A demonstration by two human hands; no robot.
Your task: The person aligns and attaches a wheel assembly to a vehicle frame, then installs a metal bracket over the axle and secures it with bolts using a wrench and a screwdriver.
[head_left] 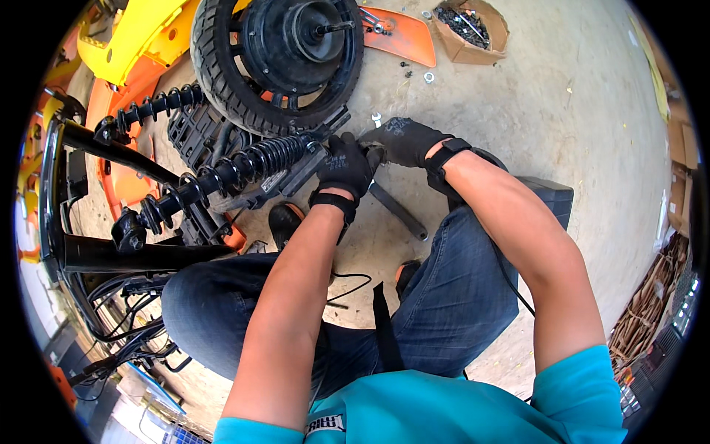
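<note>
Both hands wear black gloves and meet in front of me at the lower end of a black coil-spring shock absorber (255, 164). My left hand (346, 166) is closed at the end of the black metal arm (299, 169) beside the shock; what its fingers grip is hidden. Close on its right, my right hand (403, 140) is bent with fingers closed towards the left one, and what they hold is hidden too. Just past the right hand shows the silver end of a wrench (376, 119); whether it is held, I cannot tell. Below the hands a dark flat bar (399, 211) slants down.
A wheel with a black tyre (214, 81) stands beyond the shock. A black frame (111, 255) with cables and a second shock (159, 106) is at left. Orange and yellow panels (133, 44) lie behind. A cardboard box of bolts (473, 33) and an orange panel (403, 37) are at the far side.
</note>
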